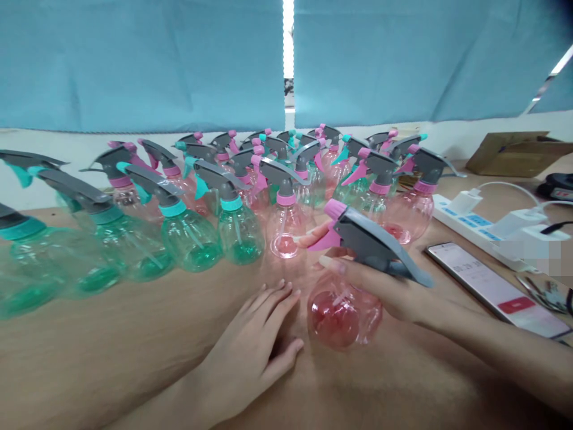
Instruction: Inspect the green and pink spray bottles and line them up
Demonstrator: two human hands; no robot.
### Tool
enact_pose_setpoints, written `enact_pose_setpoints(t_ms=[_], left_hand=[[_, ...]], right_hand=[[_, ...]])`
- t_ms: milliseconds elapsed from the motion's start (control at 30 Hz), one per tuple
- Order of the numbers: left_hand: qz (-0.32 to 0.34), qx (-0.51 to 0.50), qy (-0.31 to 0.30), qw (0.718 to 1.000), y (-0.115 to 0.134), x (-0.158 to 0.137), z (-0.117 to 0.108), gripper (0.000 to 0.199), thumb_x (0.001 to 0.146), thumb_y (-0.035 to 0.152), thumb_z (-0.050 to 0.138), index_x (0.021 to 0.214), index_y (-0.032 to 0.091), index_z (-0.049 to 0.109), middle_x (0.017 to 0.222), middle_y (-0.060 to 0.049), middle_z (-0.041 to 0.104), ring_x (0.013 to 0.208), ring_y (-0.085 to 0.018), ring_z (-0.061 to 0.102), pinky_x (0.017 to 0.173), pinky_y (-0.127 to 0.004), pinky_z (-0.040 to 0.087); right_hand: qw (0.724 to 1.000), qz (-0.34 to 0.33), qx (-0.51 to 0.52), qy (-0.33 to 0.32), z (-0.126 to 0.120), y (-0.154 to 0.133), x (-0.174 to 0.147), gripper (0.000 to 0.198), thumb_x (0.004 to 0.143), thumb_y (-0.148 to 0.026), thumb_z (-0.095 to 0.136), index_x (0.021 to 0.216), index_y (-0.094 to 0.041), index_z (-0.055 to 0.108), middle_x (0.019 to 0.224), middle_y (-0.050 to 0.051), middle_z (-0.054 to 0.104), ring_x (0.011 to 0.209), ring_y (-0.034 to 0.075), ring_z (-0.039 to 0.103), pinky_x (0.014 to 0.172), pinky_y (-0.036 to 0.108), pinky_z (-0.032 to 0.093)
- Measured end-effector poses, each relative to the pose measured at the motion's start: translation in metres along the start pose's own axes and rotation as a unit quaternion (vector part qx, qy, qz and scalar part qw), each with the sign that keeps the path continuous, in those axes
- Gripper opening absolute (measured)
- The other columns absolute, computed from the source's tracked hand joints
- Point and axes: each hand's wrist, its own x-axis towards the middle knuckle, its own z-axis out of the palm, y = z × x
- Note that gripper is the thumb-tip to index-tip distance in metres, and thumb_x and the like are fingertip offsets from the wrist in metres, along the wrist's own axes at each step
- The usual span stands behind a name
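My right hand (pixel 358 272) is wrapped round the neck of a pink spray bottle (pixel 344 316), below its grey spray head with a pink nozzle and trigger. The bottle leans, and I cannot tell whether its base touches the table. My left hand (pixel 262 340) lies palm down on the wooden table (pixel 147 352), fingers spread, just left of that bottle and holding nothing. Closest beyond the hands stand another clear pink spray bottle (pixel 285 230) and a green spray bottle (pixel 242 236).
Several green spray bottles (pixel 190 242) line the left, with more pink and green ones crowded behind. On the right lie a phone (pixel 492 289), a white power strip (pixel 474 230) with plugged-in chargers, and some keys (pixel 544 292). A cardboard box (pixel 510 155) stands behind, below blue curtains (pixel 143 65).
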Motion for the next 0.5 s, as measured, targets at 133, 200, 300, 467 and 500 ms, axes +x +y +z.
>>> enact_pose_setpoints(t_ms=[133, 200, 300, 467, 500], left_hand=[[-0.002, 0.003, 0.0, 1.0, 0.0, -0.001, -0.0001, 0.054, 0.094, 0.032, 0.051, 0.142, 0.02, 0.03, 0.146, -0.01, 0.04, 0.134, -0.026, 0.036, 0.108, -0.047, 0.033], [0.0, 0.004, 0.004, 1.0, 0.0005, -0.001, -0.0005, 0.054, 0.094, 0.032, 0.051, 0.141, 0.02, 0.03, 0.146, -0.01, 0.04, 0.134, -0.027, 0.036, 0.108, -0.047, 0.033], [-0.002, 0.001, 0.009, 1.0, 0.0014, -0.0005, -0.0011, 0.053, 0.093, 0.032, 0.052, 0.14, 0.02, 0.033, 0.145, -0.01, 0.042, 0.132, -0.027, 0.039, 0.107, -0.047, 0.033], [-0.002, -0.002, 0.01, 1.0, 0.0017, 0.0004, -0.0014, 0.054, 0.092, 0.032, 0.053, 0.141, 0.019, 0.033, 0.145, -0.01, 0.042, 0.132, -0.027, 0.039, 0.108, -0.047, 0.033], [0.0, -0.002, 0.006, 1.0, 0.0015, 0.0005, -0.0014, 0.054, 0.093, 0.032, 0.053, 0.141, 0.02, 0.034, 0.145, -0.01, 0.042, 0.133, -0.027, 0.038, 0.108, -0.047, 0.033]], right_hand=[[1.0, 0.001, -0.004, -0.008, -0.0004, -0.0023, 0.0008, 0.026, 0.085, -0.027, 0.063, 0.111, -0.03, 0.063, 0.094, -0.001, 0.071, 0.082, 0.017, 0.069, 0.077, 0.031, 0.056], [1.0, -0.001, -0.011, -0.011, -0.0003, -0.0032, 0.0013, 0.024, 0.085, -0.026, 0.062, 0.109, -0.029, 0.063, 0.095, -0.001, 0.071, 0.084, 0.017, 0.069, 0.078, 0.03, 0.055], [1.0, -0.01, -0.006, -0.011, 0.0, -0.0023, 0.0014, 0.016, 0.086, -0.026, 0.061, 0.102, -0.026, 0.063, 0.09, 0.0, 0.07, 0.081, 0.017, 0.069, 0.075, 0.03, 0.056], [0.999, 0.006, -0.038, 0.027, 0.0005, 0.001, 0.0002, 0.008, 0.084, -0.033, 0.062, 0.088, -0.026, 0.06, 0.069, -0.002, 0.066, 0.059, 0.015, 0.065, 0.053, 0.027, 0.053], [0.999, 0.009, -0.042, 0.033, 0.001, 0.0011, 0.0003, 0.009, 0.083, -0.033, 0.063, 0.088, -0.026, 0.06, 0.072, -0.002, 0.066, 0.06, 0.016, 0.066, 0.053, 0.027, 0.054]])
